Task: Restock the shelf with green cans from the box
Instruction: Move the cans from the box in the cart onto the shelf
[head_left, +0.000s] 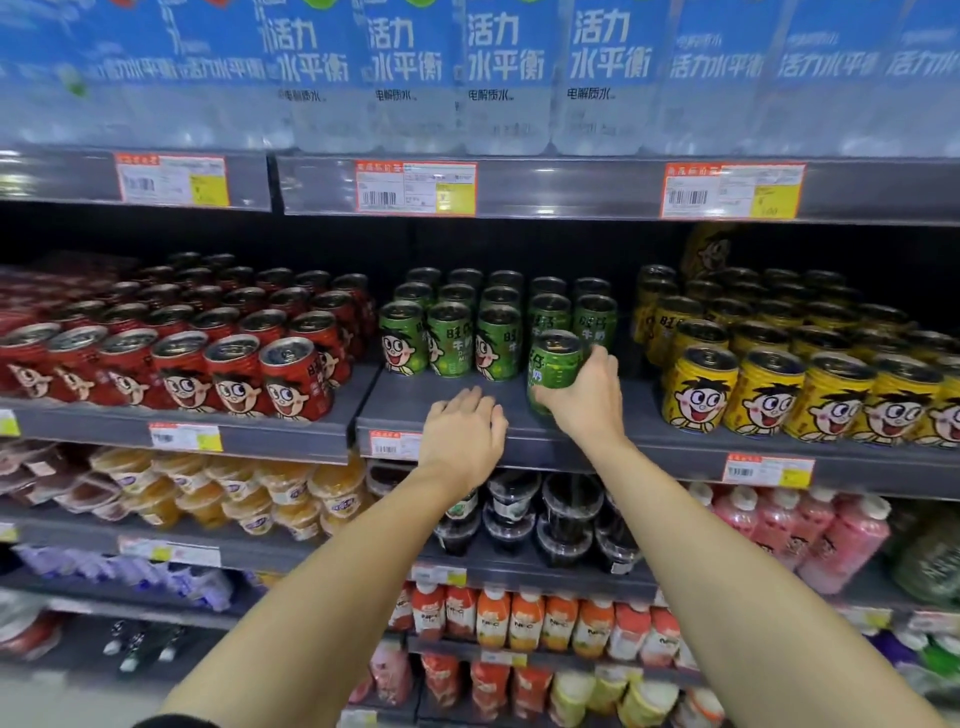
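A person's right hand (586, 400) wraps its fingers around a green can (551, 371), gripping the can's lower right side and holding it upright at the front of the grey shelf (644, 436). The left hand (464, 434) is empty, fingers loosely curled and close together, palm down, resting on the shelf's front lip just to the left of the held can. Directly beyond both hands stand rows of green cans (449, 338), already shelved. Red cans (234, 374) fill the space left of the left hand; yellow cans (769, 395) sit right of the right hand.
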